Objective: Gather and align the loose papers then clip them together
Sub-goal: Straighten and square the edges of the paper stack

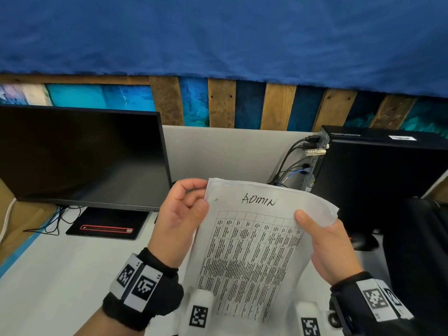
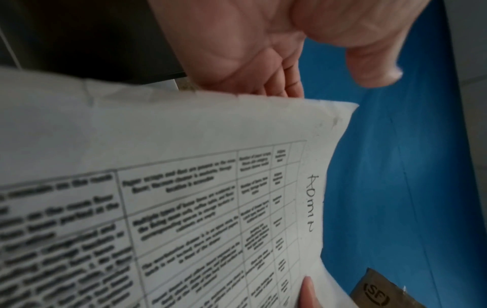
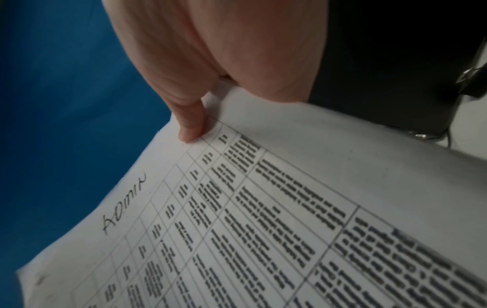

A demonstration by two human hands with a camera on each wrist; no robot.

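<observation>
A stack of white papers (image 1: 254,238) is held up off the desk, tilted toward me. Its top sheet bears handwritten "ADMIN" above a printed table. My left hand (image 1: 194,202) curls round the stack's left edge by the top corner. In the left wrist view its fingers (image 2: 276,83) go behind the papers (image 2: 184,135) and the thumb stands just off the front. My right hand (image 1: 308,221) pinches the right edge, thumb (image 3: 191,129) pressed on the front of the papers (image 3: 263,208), fingers hidden behind. No clip is in view.
A dark monitor (image 1: 80,156) stands at the left on the white desk (image 1: 60,275), its flat base (image 1: 106,226) beneath it. A black computer tower (image 1: 378,170) with cables (image 1: 291,161) stands at the right. Something black (image 1: 417,251) lies in front of the tower.
</observation>
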